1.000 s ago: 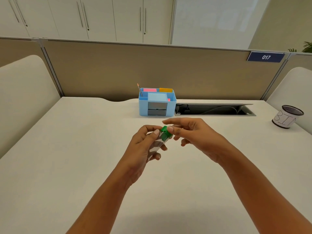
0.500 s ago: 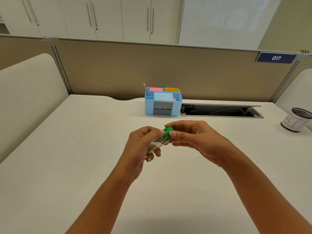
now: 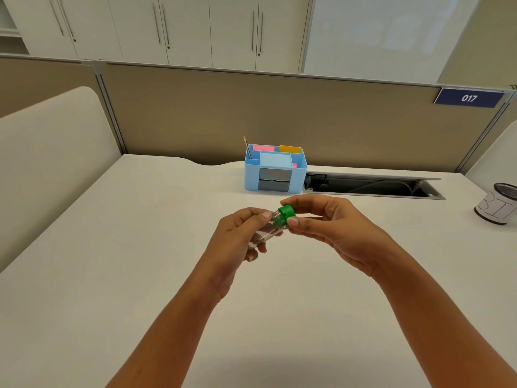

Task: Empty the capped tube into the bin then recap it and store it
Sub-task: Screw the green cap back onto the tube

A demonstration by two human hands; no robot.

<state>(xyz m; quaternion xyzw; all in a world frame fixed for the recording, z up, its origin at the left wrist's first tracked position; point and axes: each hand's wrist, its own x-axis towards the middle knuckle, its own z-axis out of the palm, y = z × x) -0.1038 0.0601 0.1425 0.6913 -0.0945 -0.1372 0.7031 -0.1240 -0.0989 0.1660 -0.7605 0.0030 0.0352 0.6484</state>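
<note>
A clear tube point(image 3: 267, 229) with a green cap point(image 3: 286, 214) is held tilted above the middle of the white desk point(image 3: 112, 247). My left hand point(image 3: 237, 239) wraps the tube's body, hiding its lower end. My right hand point(image 3: 330, 228) pinches the green cap between thumb and fingers. The cap sits on the tube's upper end. A cup labelled as the bin point(image 3: 496, 204) stands at the far right desk edge, partly cut off by the frame. A light blue desk organizer point(image 3: 275, 170) stands at the back centre.
An open cable tray slot point(image 3: 372, 186) lies in the desk right of the organizer. A beige partition point(image 3: 279, 113) with a "017" sign point(image 3: 468, 98) closes the back. Padded side panels stand at left and right.
The view has shifted, so the organizer and bin sit further right in frame. My right fingers have turned around the green cap; the tube stays in my left hand.
</note>
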